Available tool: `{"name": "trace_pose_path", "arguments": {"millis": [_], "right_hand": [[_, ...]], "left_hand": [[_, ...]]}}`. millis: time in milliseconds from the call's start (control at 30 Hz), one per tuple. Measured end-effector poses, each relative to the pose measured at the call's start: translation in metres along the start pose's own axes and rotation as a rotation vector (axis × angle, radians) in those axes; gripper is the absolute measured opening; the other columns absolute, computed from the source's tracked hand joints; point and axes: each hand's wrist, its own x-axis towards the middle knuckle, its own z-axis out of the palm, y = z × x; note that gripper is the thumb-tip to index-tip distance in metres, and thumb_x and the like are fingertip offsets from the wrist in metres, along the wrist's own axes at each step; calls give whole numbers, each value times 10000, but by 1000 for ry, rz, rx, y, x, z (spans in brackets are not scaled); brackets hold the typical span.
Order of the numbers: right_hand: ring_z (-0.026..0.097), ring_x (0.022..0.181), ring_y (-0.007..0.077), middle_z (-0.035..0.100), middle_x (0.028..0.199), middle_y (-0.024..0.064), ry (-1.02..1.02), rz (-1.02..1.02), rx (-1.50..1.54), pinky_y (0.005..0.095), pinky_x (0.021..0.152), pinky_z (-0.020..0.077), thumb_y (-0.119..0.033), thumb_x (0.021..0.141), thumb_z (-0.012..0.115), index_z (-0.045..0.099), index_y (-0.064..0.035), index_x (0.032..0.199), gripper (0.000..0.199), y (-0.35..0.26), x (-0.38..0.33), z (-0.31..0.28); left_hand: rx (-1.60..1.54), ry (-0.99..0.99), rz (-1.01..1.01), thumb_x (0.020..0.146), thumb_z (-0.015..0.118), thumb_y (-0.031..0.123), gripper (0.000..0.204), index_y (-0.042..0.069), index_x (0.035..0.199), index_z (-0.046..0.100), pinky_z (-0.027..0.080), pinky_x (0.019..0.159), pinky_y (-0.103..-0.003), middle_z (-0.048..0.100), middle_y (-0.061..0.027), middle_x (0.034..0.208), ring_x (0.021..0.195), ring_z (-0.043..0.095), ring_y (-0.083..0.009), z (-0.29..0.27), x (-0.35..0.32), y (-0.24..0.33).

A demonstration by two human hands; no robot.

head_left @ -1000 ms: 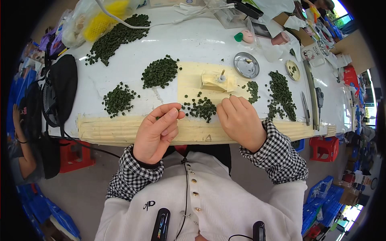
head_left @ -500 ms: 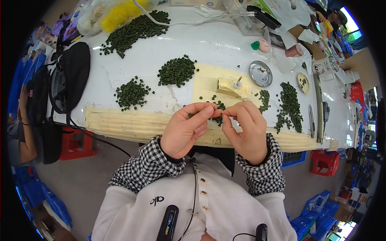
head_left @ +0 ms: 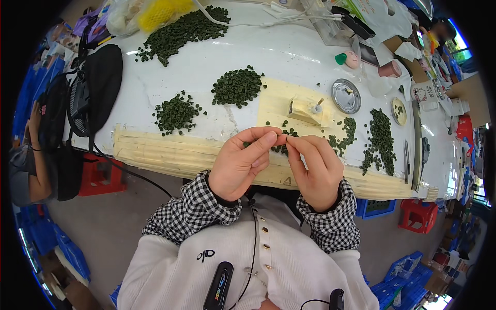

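Fingertips of both hands now meet just above the near edge of the table (head_left: 289, 57). The left hand (head_left: 238, 164) and right hand (head_left: 316, 168) pinch one tiny dark green piece (head_left: 284, 140) between thumbs and forefingers; it is too small to make out further. A second ago the hands were apart, the right one down at the small loose pile (head_left: 283, 144) on the tan sheet (head_left: 281, 101). In my judgement a piece has been picked up for close handling. The larger green heaps (head_left: 237, 87) lie unchanged.
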Motion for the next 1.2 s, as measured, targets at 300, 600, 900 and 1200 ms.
{"name": "trace_pose_path", "arguments": {"millis": [300,600,900,1200], "right_hand": [[594,651,137,591,798,87,-39,241,305,241,599,472,69,744,657,613,22,859,131,-1,4,-6],[601,654,142,590,801,88,-20,245,319,241,600,478,63,746,668,613,27,858,130,-5,6,-5],[612,649,183,592,800,102,10,150,201,262,567,496,75,718,679,620,32,869,168,-15,7,-3],[606,654,206,601,791,100,8,97,161,273,569,488,75,713,684,643,23,864,165,-21,5,-5]], "left_hand": [[8,-39,2,901,585,68,164,15,1050,625,333,500,-181,636,-85,952,561,386,-31,-3,-1,-3],[49,-30,2,871,617,29,162,18,1031,641,335,518,-191,636,-62,913,637,458,-41,-5,-2,-2],[115,-3,87,844,650,16,150,14,994,660,351,539,-194,620,-13,849,648,463,-45,-7,-5,-5],[195,23,132,832,654,-5,145,18,975,669,369,557,-199,636,-32,863,655,477,-53,-6,-4,-4]]}}
